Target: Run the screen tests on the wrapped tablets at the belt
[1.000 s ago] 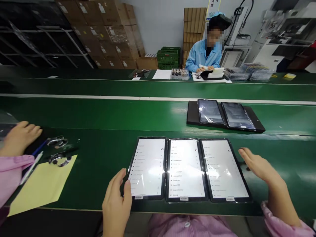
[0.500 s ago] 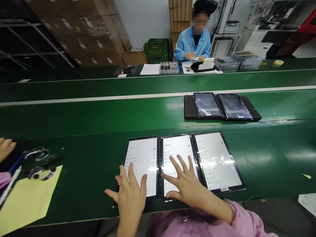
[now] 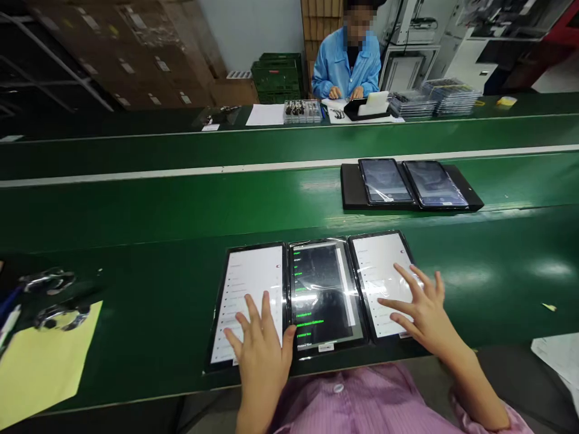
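Observation:
Three tablets lie side by side in front of me on the green table. Over the lower part of the left tablet point(image 3: 248, 271), which has a white settings list, my left hand point(image 3: 262, 343) is spread with nothing in it. The middle tablet point(image 3: 316, 295) shows a dark screen with green text lines. My right hand point(image 3: 420, 310), fingers apart and empty, is over the right side of the right tablet point(image 3: 373, 259), also lit white with a list. Whether any fingertip touches glass I cannot tell.
Two dark-screened tablets point(image 3: 386, 181) rest on a black pad point(image 3: 350, 187) beyond. At left are a yellow paper point(image 3: 49, 367) and coiled clear-wrapped items point(image 3: 61, 316). Across the green belt point(image 3: 181, 205) sits a person in blue point(image 3: 346, 63). White papers point(image 3: 561, 358) are at lower right.
My right hand has moved from the middle tablet to the right one. The middle screen has gone from a white list to dark with green text. My left hand has shifted slightly right.

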